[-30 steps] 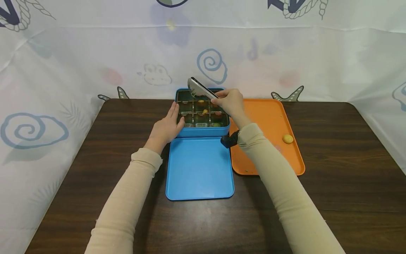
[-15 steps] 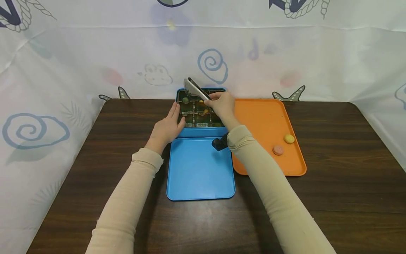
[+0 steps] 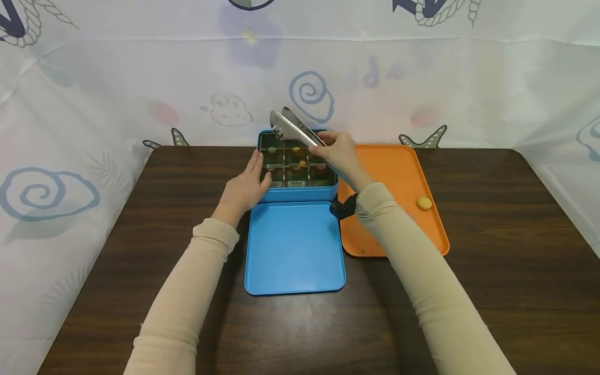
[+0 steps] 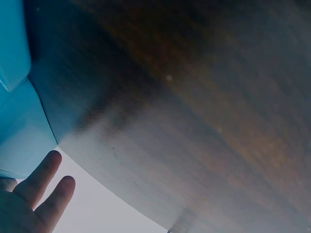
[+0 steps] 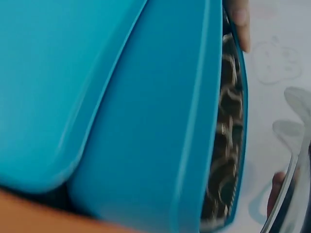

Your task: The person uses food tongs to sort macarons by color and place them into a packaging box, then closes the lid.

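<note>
The left hand [image 3: 242, 190] has its fingers nearly straight and touches the blue box [image 3: 300, 195] at its nine o'clock side. The right hand [image 3: 342, 152], near the box's three o'clock, pinches metal tongs [image 3: 297, 130]; their tips stand apart, pointing toward ten o'clock. A blue tray [image 3: 295, 250] lies at the box's six o'clock, an orange tray [image 3: 391, 166] at four, bearing a yellow round piece [image 3: 424, 203].

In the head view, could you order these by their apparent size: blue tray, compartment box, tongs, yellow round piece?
1. Blue tray
2. Compartment box
3. Tongs
4. Yellow round piece
The right hand covers part of the tongs.
</note>
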Tool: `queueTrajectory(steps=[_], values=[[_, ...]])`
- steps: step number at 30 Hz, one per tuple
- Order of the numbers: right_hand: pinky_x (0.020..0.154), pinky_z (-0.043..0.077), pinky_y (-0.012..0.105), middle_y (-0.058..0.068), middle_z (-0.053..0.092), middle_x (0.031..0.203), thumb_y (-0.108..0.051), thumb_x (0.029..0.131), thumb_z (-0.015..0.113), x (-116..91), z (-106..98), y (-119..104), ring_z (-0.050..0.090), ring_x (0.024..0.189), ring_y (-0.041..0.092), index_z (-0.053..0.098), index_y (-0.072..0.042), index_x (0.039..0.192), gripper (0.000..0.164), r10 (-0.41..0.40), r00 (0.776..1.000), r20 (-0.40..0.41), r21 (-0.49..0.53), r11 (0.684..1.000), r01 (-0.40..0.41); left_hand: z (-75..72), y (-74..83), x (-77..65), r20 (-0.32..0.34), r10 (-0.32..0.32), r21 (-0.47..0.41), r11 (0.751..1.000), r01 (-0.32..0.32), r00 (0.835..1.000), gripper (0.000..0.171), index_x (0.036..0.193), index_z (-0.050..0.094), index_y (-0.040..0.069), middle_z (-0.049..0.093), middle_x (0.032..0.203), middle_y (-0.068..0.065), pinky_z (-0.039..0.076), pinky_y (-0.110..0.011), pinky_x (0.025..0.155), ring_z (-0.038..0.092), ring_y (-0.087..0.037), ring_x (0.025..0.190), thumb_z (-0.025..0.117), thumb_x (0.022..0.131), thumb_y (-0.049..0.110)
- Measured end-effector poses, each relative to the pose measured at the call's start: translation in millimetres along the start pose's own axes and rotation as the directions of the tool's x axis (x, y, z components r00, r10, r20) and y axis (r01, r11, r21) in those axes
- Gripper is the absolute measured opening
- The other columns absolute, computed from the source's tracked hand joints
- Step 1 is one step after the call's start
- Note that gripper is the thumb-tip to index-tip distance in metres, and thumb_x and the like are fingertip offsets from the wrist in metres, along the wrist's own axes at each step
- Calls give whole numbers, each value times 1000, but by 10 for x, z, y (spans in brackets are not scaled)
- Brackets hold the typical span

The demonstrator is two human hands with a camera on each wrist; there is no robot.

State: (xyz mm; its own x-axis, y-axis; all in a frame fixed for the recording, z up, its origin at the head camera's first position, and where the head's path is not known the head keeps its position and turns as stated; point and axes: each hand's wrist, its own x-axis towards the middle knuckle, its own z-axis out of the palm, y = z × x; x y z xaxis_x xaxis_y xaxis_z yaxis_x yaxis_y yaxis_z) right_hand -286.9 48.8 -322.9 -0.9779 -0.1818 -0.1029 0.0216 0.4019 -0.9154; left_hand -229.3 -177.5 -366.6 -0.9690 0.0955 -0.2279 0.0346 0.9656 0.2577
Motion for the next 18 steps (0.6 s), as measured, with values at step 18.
queueTrajectory(steps=[18], values=[[90, 48, 44, 16, 49, 138, -28, 90, 63, -553, -970, -15, 52, 120, 32, 52, -13, 136, 50, -14, 982, 187, -307, 949, 72, 1, 12, 5, 9, -3, 5, 1000, 3, 1000, 65, 153, -9, 16, -12, 161, 1, 33, -31, 45, 45, -22, 48, 17, 101, 46]])
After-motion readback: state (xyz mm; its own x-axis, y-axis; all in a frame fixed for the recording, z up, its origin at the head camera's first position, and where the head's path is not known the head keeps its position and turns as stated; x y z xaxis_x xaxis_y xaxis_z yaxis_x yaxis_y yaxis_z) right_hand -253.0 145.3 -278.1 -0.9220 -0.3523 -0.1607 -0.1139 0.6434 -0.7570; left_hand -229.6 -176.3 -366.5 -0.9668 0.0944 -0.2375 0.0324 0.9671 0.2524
